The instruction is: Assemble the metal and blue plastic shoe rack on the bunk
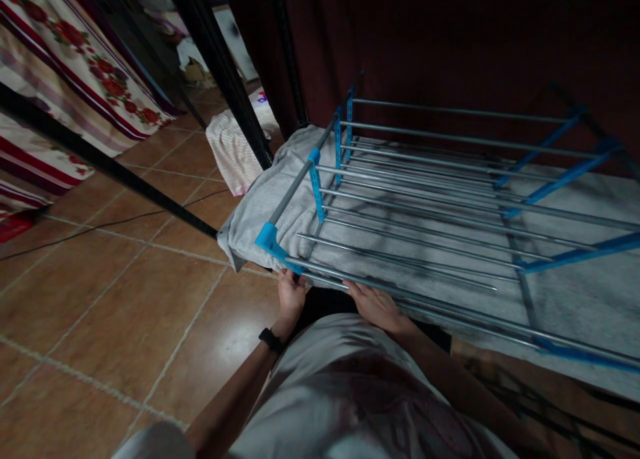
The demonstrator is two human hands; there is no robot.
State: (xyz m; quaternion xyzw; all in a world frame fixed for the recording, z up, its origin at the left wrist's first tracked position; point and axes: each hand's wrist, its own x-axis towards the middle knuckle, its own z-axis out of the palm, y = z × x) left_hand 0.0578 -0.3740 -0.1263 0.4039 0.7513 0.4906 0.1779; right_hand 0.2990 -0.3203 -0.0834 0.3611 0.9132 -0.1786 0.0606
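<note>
Lying flat on a grey cloth (280, 186), the drying rack (425, 199) fills the centre and right of the view: thin metal rods run across it, joined by blue plastic connectors, with one blue corner piece (267, 238) at the near left end. The cloth is spread over the brown tiled floor (125, 292) and reaches past the rack on the left and the near side. A striped pinkish towel (233, 146) lies on the tiles just beyond the cloth, beside a black pole (220, 66). Another black bar (100, 159) slants across the left, and a floral fabric (75, 52) hangs at the upper left. A thin dark cable (100, 226) runs over the tiles. Left hand (291, 294), with a black wristband, is clenched around the nearest rod just by the blue corner piece. Right hand (375, 306) rests on the same near rod, fingers laid over it; how tightly this grip closes, cannot tell.
</note>
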